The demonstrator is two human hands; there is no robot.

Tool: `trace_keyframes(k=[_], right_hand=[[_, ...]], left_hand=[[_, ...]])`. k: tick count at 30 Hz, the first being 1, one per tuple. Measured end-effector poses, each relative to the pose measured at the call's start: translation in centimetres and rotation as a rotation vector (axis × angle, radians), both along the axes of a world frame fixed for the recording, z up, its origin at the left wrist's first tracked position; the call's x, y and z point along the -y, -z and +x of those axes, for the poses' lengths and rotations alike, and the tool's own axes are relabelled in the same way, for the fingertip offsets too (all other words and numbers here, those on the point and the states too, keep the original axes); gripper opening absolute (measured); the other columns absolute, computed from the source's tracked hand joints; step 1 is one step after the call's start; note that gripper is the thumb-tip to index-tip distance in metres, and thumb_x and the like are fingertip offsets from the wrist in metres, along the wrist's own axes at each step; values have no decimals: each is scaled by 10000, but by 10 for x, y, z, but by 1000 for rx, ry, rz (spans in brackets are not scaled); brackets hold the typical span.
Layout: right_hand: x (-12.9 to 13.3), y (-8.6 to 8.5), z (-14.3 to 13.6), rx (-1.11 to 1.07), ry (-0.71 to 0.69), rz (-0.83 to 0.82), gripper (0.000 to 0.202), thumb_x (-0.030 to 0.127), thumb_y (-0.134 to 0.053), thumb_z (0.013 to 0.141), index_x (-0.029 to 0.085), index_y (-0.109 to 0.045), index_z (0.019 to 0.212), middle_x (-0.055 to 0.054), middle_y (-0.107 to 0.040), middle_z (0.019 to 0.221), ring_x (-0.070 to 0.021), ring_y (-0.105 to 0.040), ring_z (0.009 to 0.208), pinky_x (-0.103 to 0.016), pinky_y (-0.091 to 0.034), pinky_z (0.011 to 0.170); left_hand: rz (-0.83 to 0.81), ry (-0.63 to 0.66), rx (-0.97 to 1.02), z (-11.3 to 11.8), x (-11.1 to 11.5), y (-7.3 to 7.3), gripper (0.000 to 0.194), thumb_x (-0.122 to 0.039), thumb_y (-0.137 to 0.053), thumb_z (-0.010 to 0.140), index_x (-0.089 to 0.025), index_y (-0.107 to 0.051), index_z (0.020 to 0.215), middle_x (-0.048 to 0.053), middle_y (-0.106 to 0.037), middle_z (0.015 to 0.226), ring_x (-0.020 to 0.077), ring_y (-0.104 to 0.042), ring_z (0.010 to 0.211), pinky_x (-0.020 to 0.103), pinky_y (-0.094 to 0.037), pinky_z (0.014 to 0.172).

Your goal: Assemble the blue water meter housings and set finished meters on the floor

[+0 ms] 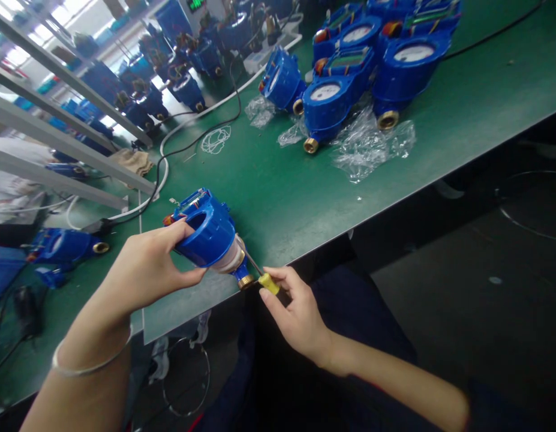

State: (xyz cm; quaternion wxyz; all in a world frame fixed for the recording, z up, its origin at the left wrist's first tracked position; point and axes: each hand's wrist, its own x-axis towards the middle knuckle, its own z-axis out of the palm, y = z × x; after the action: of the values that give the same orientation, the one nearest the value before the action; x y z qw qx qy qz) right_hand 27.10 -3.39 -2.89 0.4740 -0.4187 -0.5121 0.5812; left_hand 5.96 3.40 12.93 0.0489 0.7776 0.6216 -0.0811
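Observation:
My left hand (147, 267) grips the blue housing of a water meter (210, 237) near the table's front edge, thumb below and fingers at its rim. The meter is tilted, with a pale body and a brass threaded end showing under the housing. A screwdriver (267, 282) with a yellow and dark handle is pinched in my right hand (300, 312). Its metal shaft points up and left to the meter's pale body, beside the brass end. Whether the tip touches is too small to tell.
Several blue water meters (325, 111) stand at the back right with crumpled clear plastic (367, 147) around them. A black cable (197, 141) and a white hose (166, 153) cross the green table (269, 180). Grey metal bars (71, 132) rise at left. Another meter (64, 246) lies far left.

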Motion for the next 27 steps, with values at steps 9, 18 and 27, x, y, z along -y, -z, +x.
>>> trace_keyframes(k=[9, 18, 27], right_hand=[[9, 22, 24, 204, 223, 526, 314, 89, -614, 866, 250, -533, 1124, -60, -691, 979, -191, -721, 879, -311, -609, 728], [-9, 12, 17, 321, 39, 458, 193, 150, -559, 925, 216, -552, 1107, -89, -703, 992, -208, -706, 950, -349, -605, 797], [-21, 14, 33, 318, 215, 697, 334, 69, -642, 863, 195, -560, 1161, -87, -703, 996, -188, -710, 923, -314, -616, 780]], left_hand=[[17, 11, 41, -2, 2, 0, 245, -400, -648, 736, -213, -573, 876, 26, -722, 877, 206, -679, 746, 286, -459, 679], [14, 18, 7, 2, 0, -1, 247, -406, -661, 743, -193, -603, 856, 39, -728, 854, 201, -668, 708, 279, -434, 628], [-79, -16, 61, -5, -3, -5, 394, -609, -667, 756, -242, -594, 881, 43, -739, 928, 258, -692, 824, 336, -475, 697]])
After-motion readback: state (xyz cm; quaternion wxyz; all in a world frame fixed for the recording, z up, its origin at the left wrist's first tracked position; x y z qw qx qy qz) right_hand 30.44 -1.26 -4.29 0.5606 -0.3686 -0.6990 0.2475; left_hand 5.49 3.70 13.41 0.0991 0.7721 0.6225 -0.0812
